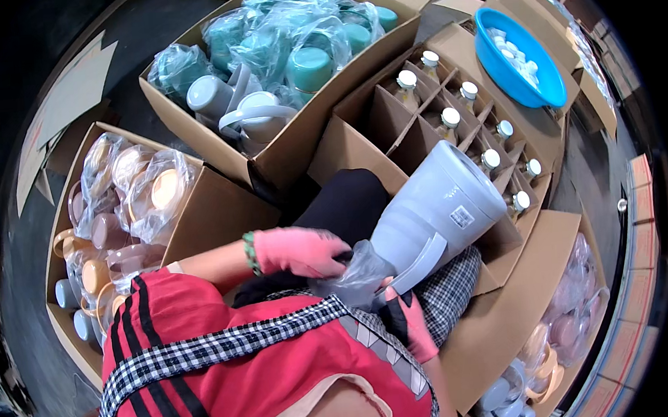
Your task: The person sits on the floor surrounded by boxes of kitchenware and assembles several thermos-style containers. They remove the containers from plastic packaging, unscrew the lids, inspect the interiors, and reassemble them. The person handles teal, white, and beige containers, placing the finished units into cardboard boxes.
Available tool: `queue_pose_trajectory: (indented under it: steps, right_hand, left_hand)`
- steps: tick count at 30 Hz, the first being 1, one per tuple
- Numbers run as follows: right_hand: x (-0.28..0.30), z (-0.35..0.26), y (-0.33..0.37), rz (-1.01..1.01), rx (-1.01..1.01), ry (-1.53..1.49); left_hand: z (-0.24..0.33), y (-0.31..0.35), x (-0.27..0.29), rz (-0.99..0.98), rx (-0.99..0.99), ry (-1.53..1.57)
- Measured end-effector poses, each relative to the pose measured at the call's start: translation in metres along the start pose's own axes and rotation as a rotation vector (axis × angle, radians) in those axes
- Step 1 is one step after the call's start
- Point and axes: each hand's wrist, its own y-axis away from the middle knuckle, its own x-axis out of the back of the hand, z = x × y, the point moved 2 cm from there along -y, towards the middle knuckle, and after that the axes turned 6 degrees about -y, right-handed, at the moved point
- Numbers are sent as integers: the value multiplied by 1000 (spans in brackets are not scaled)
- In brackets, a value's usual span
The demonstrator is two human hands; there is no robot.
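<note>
A large pale grey-blue plastic jug (435, 200) with a side handle and a sticker lies tilted over my lap, its wide end up and to the right. Clear plastic bag film (355, 273) bunches around its lower end. My left hand (302, 253), in a pink glove with dark fingertips, pinches this bag from the left. In a matching glove, my right hand (410, 320) closes around the jug's lower end, near the foot of the handle. Its fingers are partly hidden by the jug and film.
Around me stand a carton (264, 163) of teal and grey jugs, a carton (224, 205) of peach, mauve and blue ones, and a divided carton (344, 141) with several white-capped bottles. A blue basin (525, 91) holds small white pieces. Another jug carton (507, 316) sits right.
</note>
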Motion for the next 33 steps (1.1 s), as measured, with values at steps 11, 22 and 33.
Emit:
queue_pose_trajectory:
  steps: [11,22,33]
  right_hand:
    - [79,-157,-64,571,624,-15]
    - [120,-121,-64,367,665,-296]
    - [120,-129,-56,554,562,-92]
  left_hand:
    - [91,-151,80,933,-299,-191]
    - [107,-118,50,1037,-622,-147]
    - [117,-92,38,1013,-727,-358]
